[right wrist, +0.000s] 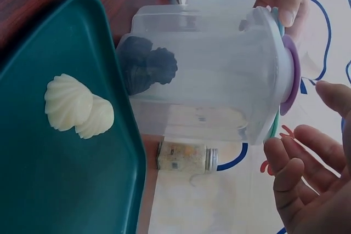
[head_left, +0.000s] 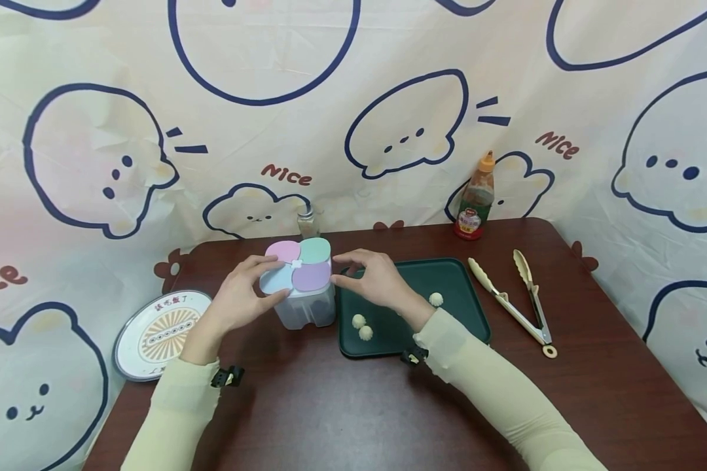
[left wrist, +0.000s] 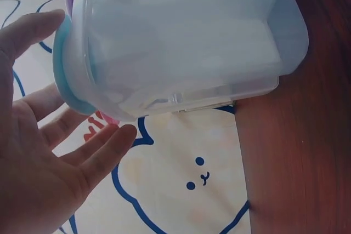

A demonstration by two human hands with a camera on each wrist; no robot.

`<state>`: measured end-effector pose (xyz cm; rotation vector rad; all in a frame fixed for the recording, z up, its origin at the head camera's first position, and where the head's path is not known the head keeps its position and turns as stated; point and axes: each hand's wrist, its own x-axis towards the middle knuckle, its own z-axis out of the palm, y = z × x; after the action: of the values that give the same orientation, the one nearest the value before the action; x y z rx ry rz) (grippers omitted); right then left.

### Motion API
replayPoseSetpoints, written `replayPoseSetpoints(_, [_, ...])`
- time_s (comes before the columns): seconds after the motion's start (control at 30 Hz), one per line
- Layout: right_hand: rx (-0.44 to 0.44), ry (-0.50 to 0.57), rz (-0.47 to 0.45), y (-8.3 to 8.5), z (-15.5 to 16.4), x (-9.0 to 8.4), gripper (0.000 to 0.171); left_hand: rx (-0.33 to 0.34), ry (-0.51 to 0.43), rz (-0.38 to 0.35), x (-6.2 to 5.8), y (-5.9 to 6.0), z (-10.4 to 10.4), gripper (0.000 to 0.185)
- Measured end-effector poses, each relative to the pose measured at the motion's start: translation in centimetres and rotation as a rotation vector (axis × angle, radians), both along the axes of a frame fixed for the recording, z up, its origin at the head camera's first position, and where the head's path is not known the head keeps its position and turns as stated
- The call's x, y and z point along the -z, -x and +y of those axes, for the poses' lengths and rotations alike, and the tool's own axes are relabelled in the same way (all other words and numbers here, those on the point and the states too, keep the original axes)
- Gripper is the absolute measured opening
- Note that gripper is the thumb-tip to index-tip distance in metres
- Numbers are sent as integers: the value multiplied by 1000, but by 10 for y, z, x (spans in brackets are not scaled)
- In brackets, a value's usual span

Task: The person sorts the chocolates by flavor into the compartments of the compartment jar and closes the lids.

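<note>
Container sits left of centre, head view; left hand, fingers spread, touches its lid; right hand, relaxed, holds nothing beside it. Lopsided pushing could tip everything.

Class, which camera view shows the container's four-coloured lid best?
The head view: it looks down on the lid, showing pink, green, blue and purple together. The left wrist view shows it edge-on, mostly blue; the right wrist view, edge-on, mainly purple and green.
</note>
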<state>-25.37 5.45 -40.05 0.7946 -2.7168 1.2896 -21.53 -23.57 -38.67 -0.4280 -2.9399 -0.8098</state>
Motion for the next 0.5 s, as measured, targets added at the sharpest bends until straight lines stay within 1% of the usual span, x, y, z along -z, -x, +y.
replayPoseSetpoints(0.13, [-16, 12, -12, -2, -1, -2, 45, 2, 1, 0, 2, 0, -1, 70])
replayPoseSetpoints(0.23, [-18, 23, -29, -3, 0, -3, 45, 3, 6, 17, 2, -1, 1, 72])
replayPoseSetpoints(0.43, [-18, 64, -64, -3, 0, -5, 45, -42, 60, 76, 1, -4, 10, 73])
replayPoseSetpoints(0.5, [-24, 73, -71, -3, 0, -4, 44, -60, 73, 83, 1, -4, 12, 73])
